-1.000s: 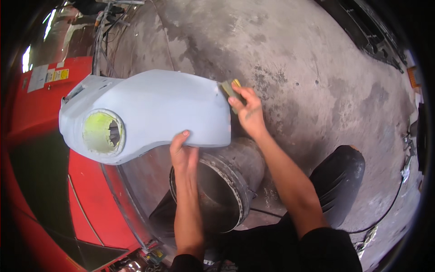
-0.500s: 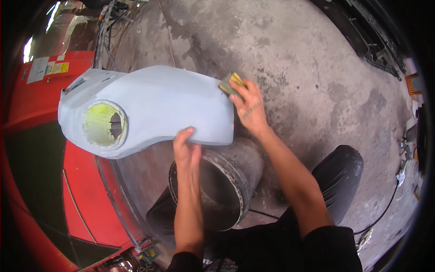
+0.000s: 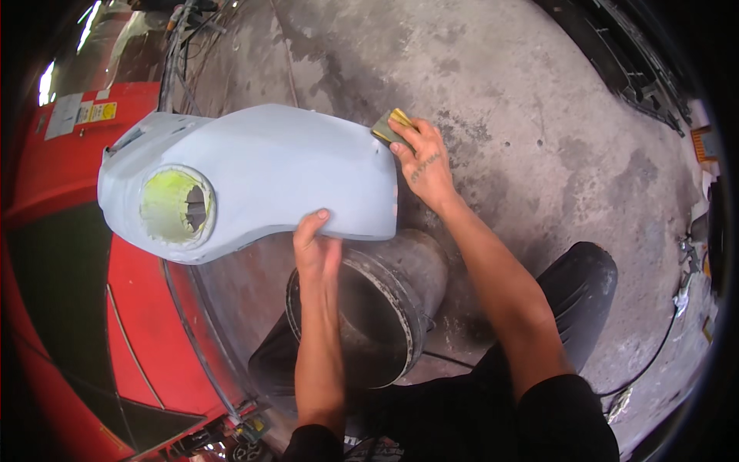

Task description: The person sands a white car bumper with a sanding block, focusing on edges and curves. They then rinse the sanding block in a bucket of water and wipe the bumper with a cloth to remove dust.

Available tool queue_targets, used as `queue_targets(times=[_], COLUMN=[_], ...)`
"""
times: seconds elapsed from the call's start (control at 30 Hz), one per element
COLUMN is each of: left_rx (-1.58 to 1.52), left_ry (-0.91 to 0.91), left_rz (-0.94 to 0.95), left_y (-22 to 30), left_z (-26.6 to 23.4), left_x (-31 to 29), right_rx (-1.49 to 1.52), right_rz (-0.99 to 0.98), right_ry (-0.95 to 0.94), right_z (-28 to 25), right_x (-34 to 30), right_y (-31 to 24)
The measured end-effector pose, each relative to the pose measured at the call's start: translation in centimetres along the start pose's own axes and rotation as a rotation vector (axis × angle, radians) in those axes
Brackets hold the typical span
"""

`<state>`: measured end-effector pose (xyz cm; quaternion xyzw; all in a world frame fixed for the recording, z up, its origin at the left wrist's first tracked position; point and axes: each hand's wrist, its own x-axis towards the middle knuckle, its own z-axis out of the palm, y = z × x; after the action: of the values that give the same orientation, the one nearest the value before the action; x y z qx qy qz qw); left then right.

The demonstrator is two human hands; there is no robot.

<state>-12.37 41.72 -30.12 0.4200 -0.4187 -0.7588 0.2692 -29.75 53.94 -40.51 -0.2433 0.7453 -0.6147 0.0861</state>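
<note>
A pale grey, curved vehicle body panel lies across the view, with a round opening edged in yellow-green near its left end. My left hand grips the panel's near edge, the thumb on top and the fingers mostly hidden underneath. At the panel's far right corner, my right hand is closed on a folded piece of sandpaper, grey-green on one side and yellow on the other. The sandpaper touches or nearly touches the corner; contact is hard to make out.
Below the panel, a dirty dark bucket lies on its side between my legs. A red vehicle part with a dark window fills the left. Stained concrete floor spreads right, with black parts at the far right and a cable nearer.
The panel has tilted or shifted slightly away from me, its near edge a little higher in view. My right hand and the sandpaper have moved slightly away along the corner.
</note>
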Motion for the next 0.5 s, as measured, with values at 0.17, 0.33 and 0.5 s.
queue_targets(times=[0.17,0.33,0.5], left_rx=[-0.010,-0.005,-0.009], left_ry=[-0.001,0.008,0.003], left_rz=[-0.021,0.004,-0.016], left_y=[0.0,0.1,-0.1], left_z=[-0.5,-0.5,-0.4], left_x=[0.4,0.0,0.2], right_rx=[0.060,-0.006,-0.081], right_rz=[-0.062,-0.041,-0.030], right_ry=[0.103,0.023,-0.013], right_z=[0.7,0.2,-0.5], right_x=[-1.7,-1.6,0.0], right_y=[0.1,-0.2,-0.6])
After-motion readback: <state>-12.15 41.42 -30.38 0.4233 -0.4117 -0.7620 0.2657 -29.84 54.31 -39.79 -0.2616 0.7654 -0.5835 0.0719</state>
